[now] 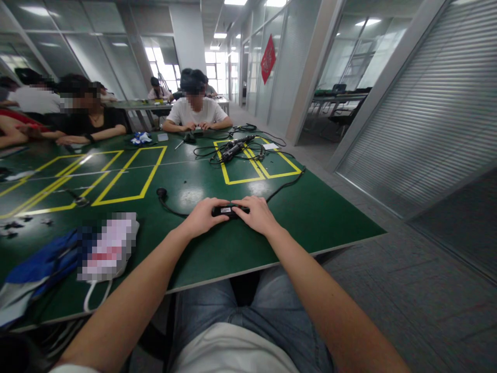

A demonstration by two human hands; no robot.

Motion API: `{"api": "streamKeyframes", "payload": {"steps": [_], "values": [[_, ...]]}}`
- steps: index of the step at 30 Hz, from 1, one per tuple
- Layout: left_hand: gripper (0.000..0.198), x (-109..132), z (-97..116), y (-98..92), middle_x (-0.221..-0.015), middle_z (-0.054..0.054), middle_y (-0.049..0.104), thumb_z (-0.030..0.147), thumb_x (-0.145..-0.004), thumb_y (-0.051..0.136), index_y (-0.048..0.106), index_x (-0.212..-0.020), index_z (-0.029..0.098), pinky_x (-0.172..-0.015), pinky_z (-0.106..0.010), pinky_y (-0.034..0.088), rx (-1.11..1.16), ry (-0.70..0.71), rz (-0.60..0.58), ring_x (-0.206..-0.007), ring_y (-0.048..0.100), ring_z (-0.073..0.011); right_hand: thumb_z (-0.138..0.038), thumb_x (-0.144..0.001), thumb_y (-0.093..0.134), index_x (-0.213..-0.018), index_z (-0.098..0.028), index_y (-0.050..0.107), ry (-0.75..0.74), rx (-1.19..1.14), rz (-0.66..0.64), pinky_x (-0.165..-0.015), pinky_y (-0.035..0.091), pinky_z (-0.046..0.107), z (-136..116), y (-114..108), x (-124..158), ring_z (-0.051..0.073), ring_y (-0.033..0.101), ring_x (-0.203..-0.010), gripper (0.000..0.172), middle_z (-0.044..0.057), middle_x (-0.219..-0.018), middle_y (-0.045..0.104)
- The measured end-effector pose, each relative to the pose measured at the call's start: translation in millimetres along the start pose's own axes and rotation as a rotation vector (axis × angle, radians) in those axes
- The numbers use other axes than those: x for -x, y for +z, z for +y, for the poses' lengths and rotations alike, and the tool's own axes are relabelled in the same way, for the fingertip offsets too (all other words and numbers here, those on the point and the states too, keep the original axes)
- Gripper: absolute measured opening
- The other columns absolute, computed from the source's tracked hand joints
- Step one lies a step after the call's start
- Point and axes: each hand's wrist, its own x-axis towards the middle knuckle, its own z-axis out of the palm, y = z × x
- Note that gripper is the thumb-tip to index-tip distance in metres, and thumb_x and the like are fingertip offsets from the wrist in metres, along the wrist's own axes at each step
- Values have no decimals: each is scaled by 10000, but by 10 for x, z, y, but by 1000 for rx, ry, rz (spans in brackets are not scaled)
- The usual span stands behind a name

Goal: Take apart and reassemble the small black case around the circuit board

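Note:
A small black power adapter [225, 211] with a white label lies on the green table [318, 217] near its front edge. My left hand [205, 216] is closed around its left end, thumb along the near side and fingers over the far side. On the right end my right hand [256, 213] grips it the same way, its thumb resting on the top. The two index fingertips almost meet above it. From the left side a black cord runs to a plug [161, 194] lying on the table. Another black cable [285, 185] trails off to the right.
Black pen-shaped tools [236, 149] with tangled cables lie across yellow taped boxes. At left are a blurred white pouch-like item [111, 248], blue-and-grey cloth [42, 264] and several small dark parts [15, 225]. A person [198, 111] sits opposite; others sit at left.

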Motion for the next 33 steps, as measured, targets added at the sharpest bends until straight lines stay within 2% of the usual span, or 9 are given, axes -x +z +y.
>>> {"api": "streamKeyframes", "payload": {"steps": [7, 12, 20, 25, 30, 33], "values": [[407, -30, 25, -33, -1152, -68, 804, 356, -875, 803, 782, -1271, 263, -992, -416, 530, -58, -4, -40, -1070, 708, -281, -389, -972, 756, -1113, -355, 844, 78, -75, -19, -1045, 430, 495, 31, 43, -49, 291, 649, -1141, 170, 51, -1141, 785], [408, -46, 46, -51, -1128, -73, 799, 340, -865, 818, 787, -1261, 244, -987, -408, 527, -84, -4, -47, -1044, 705, -279, -366, -937, 787, -1061, -355, 845, 139, -144, -48, -1114, 392, 545, 55, 48, -107, 292, 677, -1148, 137, 29, -1131, 809], [389, -74, -18, 1, -1126, -55, 800, 338, -848, 817, 787, -1224, 244, -989, -397, 541, 0, -40, -43, -1052, 717, -269, -368, -919, 793, -1006, -342, 820, 159, -165, -86, -1151, 373, 567, 27, 15, -149, 282, 684, -1123, 95, -7, -1087, 812], [391, -59, -24, 45, -1153, -63, 802, 337, -843, 815, 780, -1218, 231, -976, -395, 549, 13, -58, -28, -1061, 722, -273, -352, -924, 770, -999, -336, 803, 200, -150, -107, -1187, 310, 628, -11, 14, -159, 292, 673, -1166, 82, -13, -1114, 803], [386, -18, -8, 101, -1182, -80, 794, 398, -885, 772, 762, -1233, 230, -984, -434, 542, -88, -6, 30, -1086, 700, -295, -309, -930, 717, -1033, -329, 788, 219, -130, -32, -1197, 340, 578, -48, 61, -95, 267, 683, -1185, 127, -26, -1127, 805], [373, -3, 0, 123, -1194, -91, 784, 437, -943, 695, 746, -1244, 223, -983, -446, 537, -108, 41, 49, -1096, 689, -299, -255, -868, 732, -1128, -322, 770, 185, -154, -25, -1152, 420, 494, -60, 46, -43, 249, 704, -1159, 272, -20, -1141, 803]]}}
